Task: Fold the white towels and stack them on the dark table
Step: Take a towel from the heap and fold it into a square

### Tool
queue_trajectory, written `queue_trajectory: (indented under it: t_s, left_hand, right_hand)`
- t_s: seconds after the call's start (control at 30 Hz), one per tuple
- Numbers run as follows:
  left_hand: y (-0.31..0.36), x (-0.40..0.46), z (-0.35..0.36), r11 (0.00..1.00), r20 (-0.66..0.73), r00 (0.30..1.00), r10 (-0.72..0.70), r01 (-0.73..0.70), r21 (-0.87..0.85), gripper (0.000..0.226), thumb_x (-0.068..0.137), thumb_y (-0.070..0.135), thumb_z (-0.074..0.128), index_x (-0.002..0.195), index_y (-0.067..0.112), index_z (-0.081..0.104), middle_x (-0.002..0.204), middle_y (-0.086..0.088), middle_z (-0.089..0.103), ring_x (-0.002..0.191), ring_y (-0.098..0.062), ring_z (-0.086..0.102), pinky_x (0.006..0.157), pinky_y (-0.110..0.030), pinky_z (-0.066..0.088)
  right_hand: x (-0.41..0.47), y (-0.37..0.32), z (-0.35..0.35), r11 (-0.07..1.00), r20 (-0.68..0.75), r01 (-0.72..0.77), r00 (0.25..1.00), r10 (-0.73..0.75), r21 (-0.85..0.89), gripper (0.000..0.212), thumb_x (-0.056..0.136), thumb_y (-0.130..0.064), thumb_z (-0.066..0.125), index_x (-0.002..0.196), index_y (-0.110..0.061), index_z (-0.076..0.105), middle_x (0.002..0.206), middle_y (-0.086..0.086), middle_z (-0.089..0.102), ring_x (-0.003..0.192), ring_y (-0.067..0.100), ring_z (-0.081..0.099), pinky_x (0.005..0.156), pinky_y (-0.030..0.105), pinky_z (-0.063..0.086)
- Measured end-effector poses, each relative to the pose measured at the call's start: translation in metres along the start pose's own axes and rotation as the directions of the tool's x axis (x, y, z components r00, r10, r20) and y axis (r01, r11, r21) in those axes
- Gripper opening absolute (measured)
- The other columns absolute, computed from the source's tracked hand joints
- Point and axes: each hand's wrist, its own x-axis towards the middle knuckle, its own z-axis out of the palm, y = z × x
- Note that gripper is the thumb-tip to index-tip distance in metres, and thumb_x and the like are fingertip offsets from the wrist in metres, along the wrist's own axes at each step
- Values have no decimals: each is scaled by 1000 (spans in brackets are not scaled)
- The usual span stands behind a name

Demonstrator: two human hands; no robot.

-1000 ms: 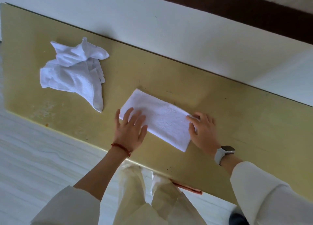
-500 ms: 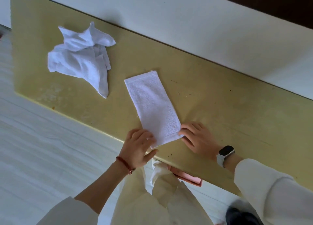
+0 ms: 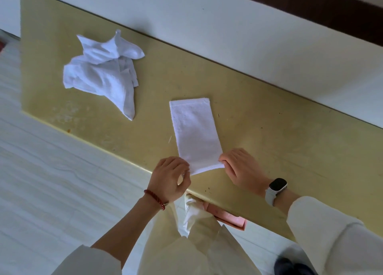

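Observation:
A white towel [image 3: 194, 132] folded into a long strip lies on the yellowish table [image 3: 269, 133], its near end at the table's front edge. My left hand [image 3: 170, 178] pinches the near left corner of that strip. My right hand [image 3: 240, 167] pinches the near right corner with curled fingers. A crumpled pile of white towels [image 3: 103, 75] sits at the table's far left, apart from both hands.
A white wall [image 3: 228, 30] runs along the table's back edge. The pale floor [image 3: 51, 181] lies to the left below the table edge. A pink object [image 3: 228, 214] sticks out under the table's front edge near my legs.
The folded towel has been turned from lying crosswise to pointing away from me. Both hands moved from pressing flat on it to pinching its near corners.

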Motion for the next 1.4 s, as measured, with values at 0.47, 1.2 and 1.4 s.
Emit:
queue_trajectory:
  t_s: [0.47,1.2,1.4]
  left_hand:
    - [-23,123,-11,586,66,687,-724,662,-468,19,94,28,49,86,13,57,63,8,49,60,-5,44,54,-20,34]
    - [-65,151,17,845,-166,828,-535,529,-82,38,92,33,35,94,8,63,93,-9,60,60,-34,57,56,-38,50]
    - [-69,151,21,825,-267,835,-481,534,184,19,83,28,47,76,14,59,66,1,57,28,-18,39,35,-14,24]
  right_hand:
    - [123,9,-5,752,-98,-548,781,616,366,23,98,-16,35,110,-10,53,98,-7,54,82,12,50,71,26,38]
    - [158,31,45,788,-223,-611,780,585,-70,6,84,-1,56,88,-5,59,86,12,60,44,30,47,38,27,33]
    - [157,29,51,758,-261,-613,787,560,-223,22,64,7,71,75,-8,58,74,8,54,34,19,29,34,16,20]
